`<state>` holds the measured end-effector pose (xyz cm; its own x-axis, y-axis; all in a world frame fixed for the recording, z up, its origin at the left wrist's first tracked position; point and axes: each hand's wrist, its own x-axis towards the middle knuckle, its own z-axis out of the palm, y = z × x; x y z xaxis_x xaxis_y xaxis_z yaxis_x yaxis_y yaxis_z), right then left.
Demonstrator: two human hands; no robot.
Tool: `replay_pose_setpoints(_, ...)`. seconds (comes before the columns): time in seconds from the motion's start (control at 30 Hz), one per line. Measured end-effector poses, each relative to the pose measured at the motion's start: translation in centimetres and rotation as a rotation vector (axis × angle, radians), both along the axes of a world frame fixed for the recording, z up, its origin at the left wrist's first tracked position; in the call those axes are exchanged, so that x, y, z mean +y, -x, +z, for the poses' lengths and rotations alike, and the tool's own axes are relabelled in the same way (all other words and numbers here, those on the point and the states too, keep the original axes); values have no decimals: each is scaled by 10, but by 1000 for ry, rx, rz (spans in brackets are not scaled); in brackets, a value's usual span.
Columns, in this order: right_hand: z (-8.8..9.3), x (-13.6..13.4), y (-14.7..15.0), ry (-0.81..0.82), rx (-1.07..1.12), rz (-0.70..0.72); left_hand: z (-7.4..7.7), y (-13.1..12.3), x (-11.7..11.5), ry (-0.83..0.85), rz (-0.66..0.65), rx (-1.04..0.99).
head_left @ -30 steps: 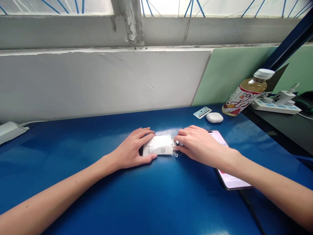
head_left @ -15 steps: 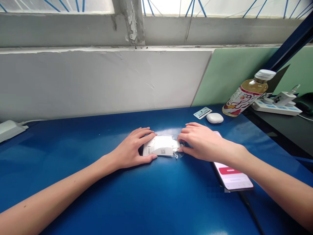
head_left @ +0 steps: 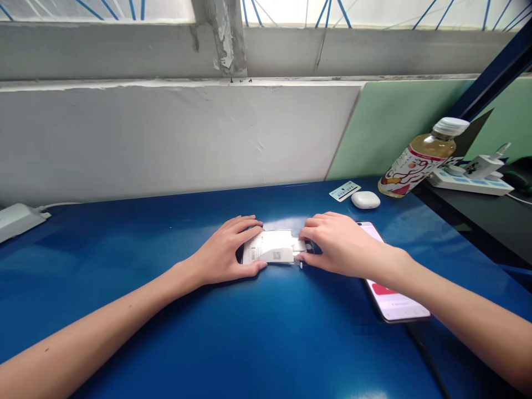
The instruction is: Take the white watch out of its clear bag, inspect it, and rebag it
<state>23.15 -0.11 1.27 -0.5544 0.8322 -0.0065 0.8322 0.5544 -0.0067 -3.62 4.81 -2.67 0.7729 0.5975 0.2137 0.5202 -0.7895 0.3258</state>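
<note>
A small white box (head_left: 277, 246) with printed labels and a square code lies flat on the blue table, with clear plastic at its right end. My left hand (head_left: 226, 249) grips the box's left end, thumb along the near edge and fingers along the far edge. At the other end, my right hand (head_left: 332, 241) has its fingers curled around a narrower white piece (head_left: 298, 245) and the plastic. What lies under the right fingers is partly hidden. Beneath my right forearm, a phone (head_left: 403, 309) with a lit screen is partly covered.
Behind my right hand lie a printed card (head_left: 344, 191) and a white earbud case (head_left: 366, 200). A drink bottle (head_left: 419, 160) stands by the green panel, with a power strip (head_left: 469, 182) beyond it. A white adapter (head_left: 20, 220) sits at the far left. A dark cable (head_left: 424, 349) trails from the phone.
My right hand has shifted slightly left, closer to the box, and less of the clear plastic shows. More of the phone's upper end is visible. My left hand stays nearly still.
</note>
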Motion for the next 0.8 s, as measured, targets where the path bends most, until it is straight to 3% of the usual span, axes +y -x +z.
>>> replay_pose_setpoints(0.5,-11,-5,4,-77,49,11,-2,1,-1,6,-19,-9)
replay_pose_setpoints(0.8,-2,-7,7,-81,-49,16,-1,0,-2,1,-15,31)
